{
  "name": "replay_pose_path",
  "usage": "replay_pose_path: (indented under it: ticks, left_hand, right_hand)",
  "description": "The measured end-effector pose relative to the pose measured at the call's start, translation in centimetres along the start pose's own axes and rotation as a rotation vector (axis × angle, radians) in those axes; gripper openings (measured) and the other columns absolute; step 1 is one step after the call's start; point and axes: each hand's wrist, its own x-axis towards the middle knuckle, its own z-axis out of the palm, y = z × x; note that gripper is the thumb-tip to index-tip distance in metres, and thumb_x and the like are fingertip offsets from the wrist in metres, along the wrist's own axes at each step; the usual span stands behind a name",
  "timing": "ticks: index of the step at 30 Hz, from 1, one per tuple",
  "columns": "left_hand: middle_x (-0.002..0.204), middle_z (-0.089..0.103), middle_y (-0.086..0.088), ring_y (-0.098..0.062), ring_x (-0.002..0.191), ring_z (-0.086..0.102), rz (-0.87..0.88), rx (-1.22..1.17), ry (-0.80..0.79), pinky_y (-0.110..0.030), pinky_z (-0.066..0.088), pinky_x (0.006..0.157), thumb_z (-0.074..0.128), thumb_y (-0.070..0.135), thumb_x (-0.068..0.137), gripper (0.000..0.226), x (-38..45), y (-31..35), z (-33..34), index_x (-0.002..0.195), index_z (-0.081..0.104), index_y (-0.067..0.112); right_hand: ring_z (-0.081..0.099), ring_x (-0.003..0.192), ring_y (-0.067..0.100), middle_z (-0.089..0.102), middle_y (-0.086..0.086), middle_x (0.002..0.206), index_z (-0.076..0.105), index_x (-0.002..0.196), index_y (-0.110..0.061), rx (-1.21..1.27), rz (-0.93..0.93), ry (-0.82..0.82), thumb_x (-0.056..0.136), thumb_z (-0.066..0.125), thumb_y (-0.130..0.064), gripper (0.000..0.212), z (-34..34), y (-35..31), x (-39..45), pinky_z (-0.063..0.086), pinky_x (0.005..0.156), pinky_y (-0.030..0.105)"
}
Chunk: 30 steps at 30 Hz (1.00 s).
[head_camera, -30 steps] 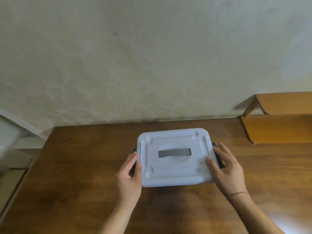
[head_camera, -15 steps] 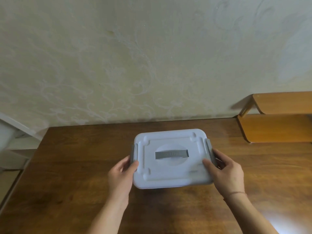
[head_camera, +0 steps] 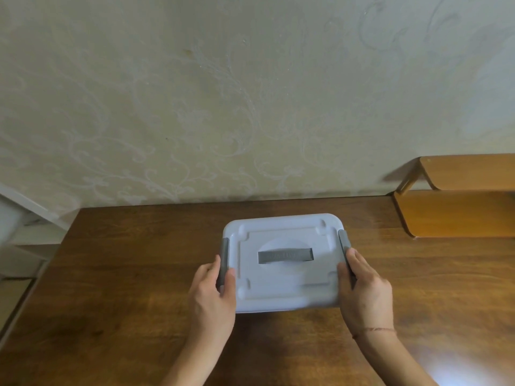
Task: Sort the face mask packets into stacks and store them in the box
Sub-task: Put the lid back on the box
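One white box [head_camera: 284,274] w/ lid on, 1 grey handle [head_camera: 285,256] & 2 grey side clips, sits mid-table [head_camera: 125,274]; left hand [head_camera: 213,299] & right hand [head_camera: 363,293] each pinch a clip.

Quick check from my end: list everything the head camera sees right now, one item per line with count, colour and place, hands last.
Plastic storage box with lid on: one, white, middle of the table, between the hands.
Flat carry handle: one, grey, lying in the lid's centre recess.
Side latches: two, grey, one on each short end of the lid.
Wooden table: one, dark brown, against the wall.
Wooden shelf unit: one, light orange-brown, two tiers, far right on the table.
Patterned wall: cream, behind the table.
Face mask packets: none visible.
Left hand: on the left latch.
Right hand: on the right latch; thin thread at the wrist.
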Motion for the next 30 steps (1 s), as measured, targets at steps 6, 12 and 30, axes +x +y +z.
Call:
replay_pose_path:
  ticks: [6,12,30]
  left_hand:
    - [0.147,0.021,0.031,0.001,0.127,0.043,-0.066,-0.250,-0.497,-0.035,0.040,0.108,0.057,0.092,0.053,0.115,-2.4,-3.7,-1.7,0.147,0.003,0.053]
    - [0.135,0.047,0.021,-0.008,0.120,0.054,-0.213,-0.578,-0.339,-0.015,0.051,0.083,0.078,0.051,0.061,0.087,-2.7,-3.5,-0.1,0.133,0.030,0.052]
    - [0.144,0.044,0.008,-0.013,0.123,0.052,-0.274,-0.669,-0.415,-0.049,0.046,0.104,0.065,0.011,0.091,0.078,9.2,1.1,1.3,0.150,0.023,0.039]
  right_hand:
    - [0.040,0.134,0.000,0.036,-0.024,0.148,0.017,0.151,-0.039,0.324,-0.020,-0.397,0.062,0.073,-0.069,0.110,-1.5,4.5,-1.9,0.038,0.108,0.032]
    - [0.057,0.115,0.002,0.047,-0.038,0.126,0.015,0.133,-0.071,0.425,0.029,-0.452,0.070,0.071,-0.045,0.088,-1.0,5.0,-1.3,0.051,0.095,0.025]
    - [0.053,0.108,0.016,0.045,0.002,0.134,0.016,0.141,-0.042,0.480,0.140,-0.414,0.081,0.076,-0.025,0.087,3.0,0.0,9.5,0.053,0.084,0.030]
